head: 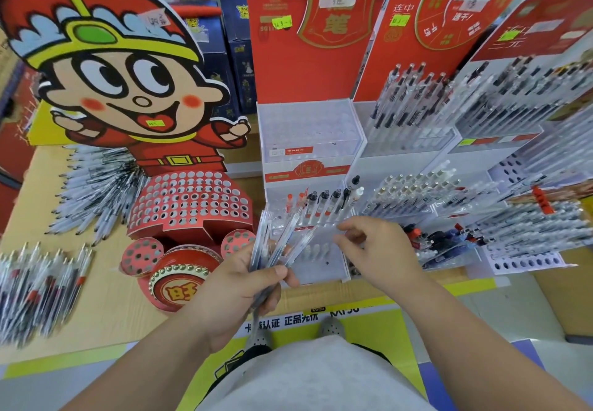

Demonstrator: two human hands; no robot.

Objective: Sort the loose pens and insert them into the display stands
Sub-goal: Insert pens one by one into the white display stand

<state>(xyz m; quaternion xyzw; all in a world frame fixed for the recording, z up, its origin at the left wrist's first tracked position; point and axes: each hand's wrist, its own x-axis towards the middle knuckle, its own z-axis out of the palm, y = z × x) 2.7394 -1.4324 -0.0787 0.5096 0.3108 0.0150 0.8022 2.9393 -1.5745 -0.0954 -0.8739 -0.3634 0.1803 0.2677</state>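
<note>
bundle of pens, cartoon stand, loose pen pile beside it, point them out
bundle of pens (272,247): head view, barrels at mid-bundle
cartoon stand (189,199): head view, holed red skirt
loose pen pile (96,192): head view, middle of the heap

We read "deli" and "连中" on the middle red backboard (385,57), "笔" and "SG11" on the left red backboard (288,64), "旺" on the cartoon stand's drum (179,293), and "认证 正品" on the yellow-and-white sign (288,321) lower down.

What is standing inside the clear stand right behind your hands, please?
One row of upright pens: two red-capped, several black-capped, one white. The front slots are partly covered by the pen bundle in the left hand and by the right hand.
</note>
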